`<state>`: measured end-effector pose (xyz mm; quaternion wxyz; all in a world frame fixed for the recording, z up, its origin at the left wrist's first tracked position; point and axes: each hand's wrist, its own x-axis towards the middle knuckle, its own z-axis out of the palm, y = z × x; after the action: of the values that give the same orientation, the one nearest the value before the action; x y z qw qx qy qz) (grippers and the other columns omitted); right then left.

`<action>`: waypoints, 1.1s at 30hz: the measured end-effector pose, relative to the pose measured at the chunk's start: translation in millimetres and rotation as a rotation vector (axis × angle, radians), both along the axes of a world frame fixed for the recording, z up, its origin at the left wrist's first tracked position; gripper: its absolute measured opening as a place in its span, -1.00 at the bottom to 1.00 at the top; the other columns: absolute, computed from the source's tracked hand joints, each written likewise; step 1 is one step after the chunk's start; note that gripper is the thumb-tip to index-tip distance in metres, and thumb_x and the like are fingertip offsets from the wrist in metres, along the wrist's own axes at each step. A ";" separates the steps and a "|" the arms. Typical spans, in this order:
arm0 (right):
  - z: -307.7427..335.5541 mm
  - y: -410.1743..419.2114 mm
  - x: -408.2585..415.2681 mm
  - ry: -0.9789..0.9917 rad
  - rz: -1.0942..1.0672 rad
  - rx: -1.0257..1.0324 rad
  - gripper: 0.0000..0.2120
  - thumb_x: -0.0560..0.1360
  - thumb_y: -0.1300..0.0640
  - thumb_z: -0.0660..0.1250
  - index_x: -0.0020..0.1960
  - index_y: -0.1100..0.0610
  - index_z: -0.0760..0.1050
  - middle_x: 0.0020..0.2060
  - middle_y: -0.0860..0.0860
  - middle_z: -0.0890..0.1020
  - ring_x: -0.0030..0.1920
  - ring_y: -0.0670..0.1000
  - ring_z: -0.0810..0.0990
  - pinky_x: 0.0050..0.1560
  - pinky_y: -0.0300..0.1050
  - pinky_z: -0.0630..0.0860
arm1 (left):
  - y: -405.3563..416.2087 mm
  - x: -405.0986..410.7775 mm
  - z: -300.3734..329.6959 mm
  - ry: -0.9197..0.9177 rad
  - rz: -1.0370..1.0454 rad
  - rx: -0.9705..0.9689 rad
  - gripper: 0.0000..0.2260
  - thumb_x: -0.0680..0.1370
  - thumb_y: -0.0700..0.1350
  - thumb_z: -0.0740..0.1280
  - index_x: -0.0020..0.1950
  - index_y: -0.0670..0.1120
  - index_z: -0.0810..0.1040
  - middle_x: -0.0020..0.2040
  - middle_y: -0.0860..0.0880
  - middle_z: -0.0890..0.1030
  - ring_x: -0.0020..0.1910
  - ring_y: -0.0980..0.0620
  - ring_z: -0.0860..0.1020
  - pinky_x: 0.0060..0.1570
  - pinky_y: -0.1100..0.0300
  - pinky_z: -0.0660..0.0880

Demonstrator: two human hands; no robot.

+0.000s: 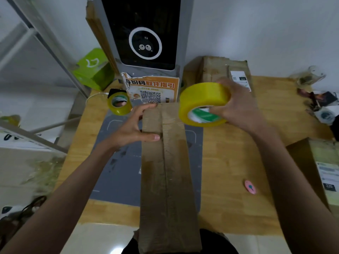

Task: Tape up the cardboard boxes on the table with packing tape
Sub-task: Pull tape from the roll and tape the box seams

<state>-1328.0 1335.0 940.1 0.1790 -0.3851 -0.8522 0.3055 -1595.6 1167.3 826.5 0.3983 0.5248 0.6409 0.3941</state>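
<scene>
Cardboard, in the shape of a long narrow box [165, 171], lies down the middle of a wooden table [229, 171], reaching from the near edge up to an orange notice with a QR code [152, 90]. Its two top flaps meet along a centre seam. White walls stand behind the table, and a pale tiled floor shows at the near edge. A grey kiosk with a dark screen [143, 33] rises at the far side, with a metal shelf frame [45, 43] to the left. A grey mat [119, 162] lies on the table under the box. Further cardboard boxes sit on it too: one at the back right [216, 68] and one at the right edge [315, 171], both with labels.

The left hand [134, 125] rests spread on the far end of the long box, fingers straight. The right hand [236, 105] grips a big yellow tape roll [203, 103] above the box's far right corner, fingers hooked through its core. A second, smaller tape roll [119, 103] sits left of the notice, next to a green box [91, 70]. A small pink object [250, 187] lies on the bare wood to the right.
</scene>
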 end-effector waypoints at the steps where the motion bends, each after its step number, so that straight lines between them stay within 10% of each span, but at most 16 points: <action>1: 2.3 7.5 11.6 -0.031 -0.020 0.059 -0.47 0.35 0.19 0.56 0.27 0.09 0.49 -0.03 -0.01 0.55 -0.06 0.01 0.54 -0.18 -0.24 0.39 | 0.8 2.0 1.1 -0.006 0.004 -0.003 -0.14 0.32 0.12 0.64 0.52 0.19 0.29 0.48 0.11 0.27 0.46 0.24 0.29 0.38 0.27 0.31; 16: -112.2 -9.3 17.4 0.021 -0.053 -0.171 -0.55 0.45 0.37 0.43 0.29 0.23 0.41 0.05 0.01 0.47 0.05 0.01 0.45 -0.01 -0.07 0.36 | -2.4 14.6 12.7 -0.043 0.017 -0.067 -0.23 0.45 0.16 0.53 0.56 0.24 0.21 0.56 0.25 0.15 0.37 0.54 0.20 0.21 0.48 0.25; 22: -103.3 -16.9 8.0 0.057 -0.084 -0.134 -0.60 0.45 0.38 0.43 0.24 0.28 0.43 0.05 0.06 0.47 0.08 0.08 0.47 -0.01 -0.03 0.37 | 4.8 42.3 23.4 -0.062 0.225 -0.149 -0.44 0.57 0.36 0.16 0.56 0.38 0.13 0.61 0.29 0.05 0.46 0.26 0.07 0.44 0.07 0.18; 27: -100.5 -25.4 9.0 0.088 -0.155 -0.095 -0.63 0.43 0.41 0.42 0.21 0.30 0.46 0.01 0.04 0.47 0.06 0.06 0.44 -0.02 -0.03 0.37 | 9.4 56.3 12.5 0.236 0.314 -0.039 -0.54 0.72 0.15 0.03 0.63 0.18 0.14 0.63 0.16 0.15 0.59 0.07 0.14 0.52 0.02 0.14; 33: -95.6 -21.3 28.3 0.063 -0.205 -0.105 -0.59 0.36 0.43 0.44 0.17 0.24 0.46 -0.01 0.10 0.55 0.02 0.13 0.52 -0.02 0.15 0.51 | 21.2 64.1 7.6 0.186 0.253 -0.030 -0.57 0.72 0.10 0.07 0.61 0.21 0.17 0.62 0.17 0.16 0.59 0.04 0.16 0.51 0.05 0.15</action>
<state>-1299.8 1313.7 844.6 0.2158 -0.4692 -0.7853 0.3416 -1531.5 1188.5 834.1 0.2922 0.4679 0.7418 0.3813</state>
